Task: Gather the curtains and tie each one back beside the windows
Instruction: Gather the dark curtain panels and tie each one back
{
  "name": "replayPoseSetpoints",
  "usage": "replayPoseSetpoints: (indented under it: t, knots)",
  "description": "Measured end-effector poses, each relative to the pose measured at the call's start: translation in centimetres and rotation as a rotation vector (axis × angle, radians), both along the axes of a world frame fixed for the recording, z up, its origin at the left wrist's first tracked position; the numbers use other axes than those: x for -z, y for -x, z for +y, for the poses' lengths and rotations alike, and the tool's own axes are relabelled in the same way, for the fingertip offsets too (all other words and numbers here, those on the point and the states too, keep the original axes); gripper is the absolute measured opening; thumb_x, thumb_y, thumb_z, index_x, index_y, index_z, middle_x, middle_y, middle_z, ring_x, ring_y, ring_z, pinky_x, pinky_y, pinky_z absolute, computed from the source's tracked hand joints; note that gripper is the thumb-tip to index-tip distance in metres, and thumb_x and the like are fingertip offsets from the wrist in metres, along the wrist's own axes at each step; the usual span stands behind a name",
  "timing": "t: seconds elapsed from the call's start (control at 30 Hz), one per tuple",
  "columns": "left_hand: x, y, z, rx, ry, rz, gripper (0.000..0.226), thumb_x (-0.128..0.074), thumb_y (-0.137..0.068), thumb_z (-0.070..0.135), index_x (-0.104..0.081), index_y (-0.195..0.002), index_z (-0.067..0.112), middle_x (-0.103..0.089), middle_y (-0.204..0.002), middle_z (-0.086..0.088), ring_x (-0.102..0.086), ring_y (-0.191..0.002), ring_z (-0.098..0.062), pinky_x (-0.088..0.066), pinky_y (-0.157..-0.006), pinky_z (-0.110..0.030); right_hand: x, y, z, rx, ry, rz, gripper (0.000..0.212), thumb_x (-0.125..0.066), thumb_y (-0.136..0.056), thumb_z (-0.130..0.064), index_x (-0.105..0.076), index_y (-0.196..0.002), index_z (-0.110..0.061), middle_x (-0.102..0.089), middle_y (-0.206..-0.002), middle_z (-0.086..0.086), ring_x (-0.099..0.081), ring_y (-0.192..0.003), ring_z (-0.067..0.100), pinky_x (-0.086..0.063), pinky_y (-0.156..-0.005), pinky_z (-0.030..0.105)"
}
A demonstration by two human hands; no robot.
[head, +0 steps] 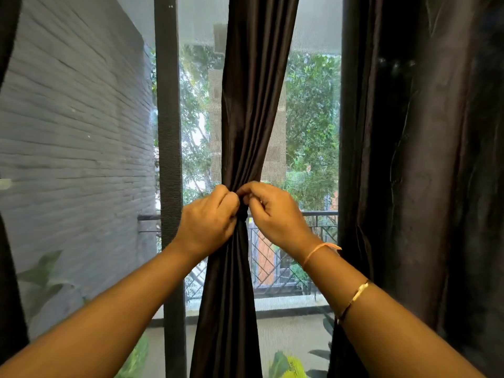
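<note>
middle curtain (246,118) before window (313,132) | frame post (167,132) left | second curtain (422,159) right | railing (319,214) behind

Left hand (210,216): back toward the camera, fingers curled, gripping the gathered curtain (251,132) at its cinched waist.
Right hand (272,211): knuckles up, fingertips pinching the same spot, close to the left hand.
Arms: bare left forearm (109,309) and right forearm (381,323) reach forward, converging.
</note>
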State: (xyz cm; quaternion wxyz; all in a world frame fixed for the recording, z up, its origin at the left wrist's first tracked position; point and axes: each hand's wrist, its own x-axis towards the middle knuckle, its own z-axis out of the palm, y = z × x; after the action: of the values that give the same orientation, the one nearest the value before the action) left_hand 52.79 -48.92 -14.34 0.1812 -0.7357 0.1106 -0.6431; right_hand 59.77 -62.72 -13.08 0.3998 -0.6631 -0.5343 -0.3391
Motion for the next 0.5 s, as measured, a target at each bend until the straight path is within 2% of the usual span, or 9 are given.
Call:
replayPoseSetpoints:
  t: [0.07,0.17,0.27,0.37,0.43,0.5]
  knots:
    - [0.1,-0.2,0.0,0.015,-0.006,-0.019,0.011,-0.043,-0.077,0.01,-0.034,-0.076,0.016,-0.048,-0.061,-0.01,-0.04,-0.039,-0.024,-0.028,-0.035,-0.025,-0.1,-0.1,0.1,-0.018,-0.027,0.063,0.019,-0.047,-0.092,-0.012,-0.066,-0.097,-0.015,-0.067,-0.09,-0.001,-0.051,-0.067,-0.002,-0.039,-0.065,0.023]
    - [0.5,-0.7,0.1,0.05,0.064,-0.011,0.01,-0.044,-0.075,0.013,-0.035,-0.079,0.015,-0.052,-0.065,-0.012,-0.044,-0.04,-0.026,-0.029,-0.035,-0.024,-0.1,-0.3,0.1,-0.055,-0.068,0.171,0.018,-0.051,-0.093,-0.016,-0.068,-0.099,-0.015,-0.069,-0.093,-0.002,-0.059,-0.076,-0.001,-0.047,-0.07,0.027]
    - [0.8,-1.1,0.2,0.08,0.155,0.008,0.013,-0.044,-0.074,0.019,-0.037,-0.084,0.014,-0.054,-0.072,-0.015,-0.049,-0.043,-0.028,-0.032,-0.035,-0.024,-0.2,-0.4,0.1,-0.111,-0.041,0.26,0.018,-0.059,-0.091,-0.023,-0.069,-0.104,-0.016,-0.065,-0.091,-0.004,-0.052,-0.059,-0.014,-0.036,-0.057,0.008]
    - [0.9,-1.5,0.2,0.107,0.227,0.025,0.019,-0.047,-0.075,0.024,-0.037,-0.088,0.012,-0.054,-0.077,-0.017,-0.053,-0.051,-0.03,-0.035,-0.038,-0.025,-0.9,-0.8,0.1,-0.136,0.091,0.339,0.021,-0.064,-0.087,-0.015,-0.066,-0.107,-0.008,-0.059,-0.088,0.003,-0.048,-0.053,-0.015,-0.035,-0.053,0.004]
    - [0.9,-1.7,0.2,0.114,0.278,0.062,0.027,-0.059,-0.074,0.02,-0.04,-0.091,0.011,-0.052,-0.082,-0.017,-0.054,-0.057,-0.031,-0.036,-0.043,-0.026,-1.2,-1.0,-0.2,-0.167,0.098,0.413,0.012,-0.065,-0.086,-0.009,-0.065,-0.097,-0.005,-0.054,-0.075,-0.002,-0.05,-0.055,-0.005,-0.039,-0.056,0.01]
    - [0.7,-1.9,0.1,0.141,0.353,0.128,0.036,-0.073,-0.068,0.009,-0.048,-0.093,0.006,-0.051,-0.089,-0.017,-0.056,-0.065,-0.033,-0.041,-0.048,-0.031,-0.8,-1.2,-0.2,-0.187,0.03,0.466,0.006,-0.065,-0.085,-0.005,-0.06,-0.087,-0.008,-0.052,-0.07,-0.001,-0.051,-0.064,0.01,-0.048,-0.063,0.032]
